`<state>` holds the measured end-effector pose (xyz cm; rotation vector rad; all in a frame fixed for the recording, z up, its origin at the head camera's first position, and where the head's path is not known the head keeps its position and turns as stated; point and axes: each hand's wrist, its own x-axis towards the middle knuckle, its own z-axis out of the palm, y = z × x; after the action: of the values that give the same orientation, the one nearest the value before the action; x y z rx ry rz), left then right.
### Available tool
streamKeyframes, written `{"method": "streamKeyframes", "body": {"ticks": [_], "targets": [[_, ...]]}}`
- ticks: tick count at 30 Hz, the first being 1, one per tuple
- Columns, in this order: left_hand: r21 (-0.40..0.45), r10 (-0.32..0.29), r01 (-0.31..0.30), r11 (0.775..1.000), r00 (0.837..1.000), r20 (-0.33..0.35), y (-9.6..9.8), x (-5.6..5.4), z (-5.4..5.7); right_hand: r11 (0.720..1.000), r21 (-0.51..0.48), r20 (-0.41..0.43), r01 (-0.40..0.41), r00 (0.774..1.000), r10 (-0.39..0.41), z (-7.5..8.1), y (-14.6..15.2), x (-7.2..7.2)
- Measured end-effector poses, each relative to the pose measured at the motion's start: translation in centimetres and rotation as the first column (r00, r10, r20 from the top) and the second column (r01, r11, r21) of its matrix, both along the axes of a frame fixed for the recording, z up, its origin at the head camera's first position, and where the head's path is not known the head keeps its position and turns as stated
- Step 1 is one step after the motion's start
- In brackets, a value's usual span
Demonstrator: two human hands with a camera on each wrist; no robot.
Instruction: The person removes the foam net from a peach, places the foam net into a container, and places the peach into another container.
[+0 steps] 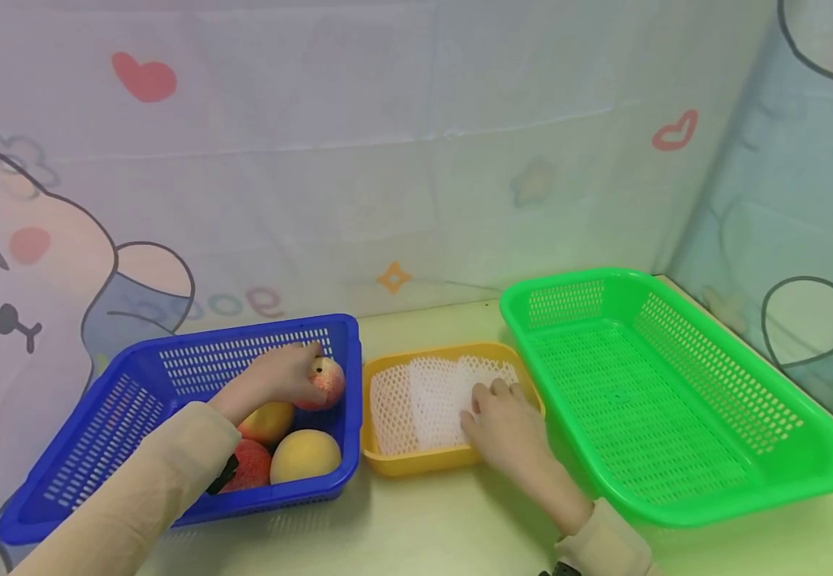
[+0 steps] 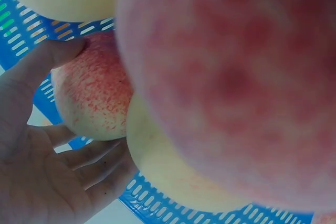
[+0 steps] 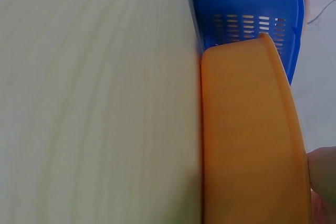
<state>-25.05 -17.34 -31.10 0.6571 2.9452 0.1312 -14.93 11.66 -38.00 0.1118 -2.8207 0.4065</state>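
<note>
In the head view my left hand [image 1: 282,374] reaches into a blue basket [image 1: 225,364] and grips a red-speckled peach [image 1: 330,380] near the right wall. The left wrist view shows the thumb on top of that peach [image 2: 94,87] and the other fingers under its side. Close by lie a yellow-orange fruit [image 1: 270,422], a pale yellow fruit [image 1: 306,456] and a red fruit [image 1: 246,466]. Over a small yellow basket [image 1: 434,460], my right hand [image 1: 510,424] has its bent fingertips at the right part of several white foam nets [image 1: 434,404]; its fingertips are partly hidden.
A large green basket [image 1: 618,400] stands to the right, close against the yellow one. The blue basket sits just left of the yellow one. All stand on a pale wooden table [image 1: 416,528], with a printed cloth [image 1: 330,184] hanging behind.
</note>
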Motion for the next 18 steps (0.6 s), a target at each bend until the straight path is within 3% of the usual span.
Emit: {"method": "streamKeyframes", "body": {"ticks": [9,18], "targets": [[0.013,-0.024,0.023,1.000,0.998,0.051,-0.2,0.3,0.6,1.000,0.003,-0.005,-0.006,1.000,0.006,-0.1,0.1,0.0],[0.017,-0.003,0.002,1.000,0.997,0.071,-0.1,1.0,1.3,1.000,0.022,-0.020,0.006,1.000,-0.005,0.1,0.1,0.1]]}}
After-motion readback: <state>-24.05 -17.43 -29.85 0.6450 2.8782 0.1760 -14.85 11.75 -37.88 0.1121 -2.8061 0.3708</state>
